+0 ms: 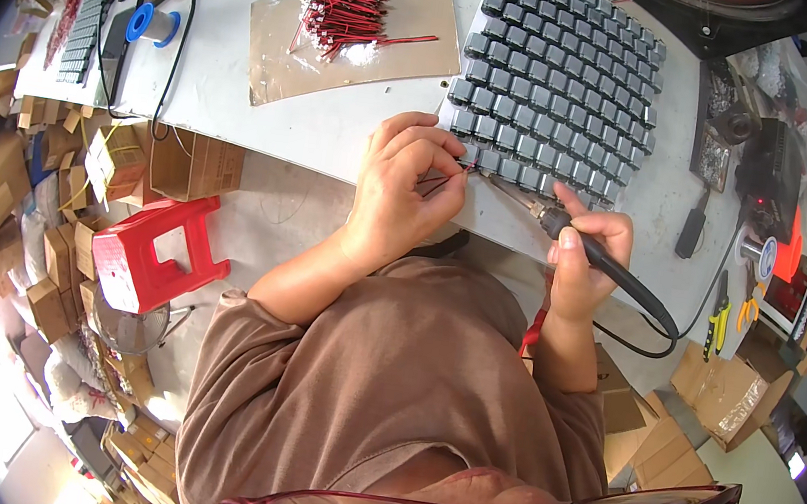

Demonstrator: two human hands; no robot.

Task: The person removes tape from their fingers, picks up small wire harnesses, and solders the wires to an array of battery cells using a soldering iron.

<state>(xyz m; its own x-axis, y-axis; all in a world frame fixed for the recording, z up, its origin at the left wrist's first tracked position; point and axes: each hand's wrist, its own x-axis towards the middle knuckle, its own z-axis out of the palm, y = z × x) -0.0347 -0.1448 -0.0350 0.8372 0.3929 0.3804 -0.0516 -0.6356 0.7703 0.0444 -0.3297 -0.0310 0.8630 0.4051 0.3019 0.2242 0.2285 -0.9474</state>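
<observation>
My right hand (584, 259) grips a black-handled soldering iron (613, 270) like a pen. Its metal tip reaches left to the near-left corner of a tray-like block of small grey box-shaped parts (561, 80), set out in close rows on the table. At that corner my left hand (407, 182) pinches a thin dark wire (434, 181) between thumb and forefinger, close to the iron's tip. The fingers partly hide the wire's end. Beyond my left hand, a pile of short red wires with white connectors (346, 18) rests on a brownish sheet (275, 65).
On the table's left stands a blue solder spool (153, 25) beside black cables. At the right are a black box with a red light (773, 182), another spool (758, 255), and yellow-handled cutters (719, 316). A red stool (136, 255) and cardboard boxes (194, 166) crowd the floor.
</observation>
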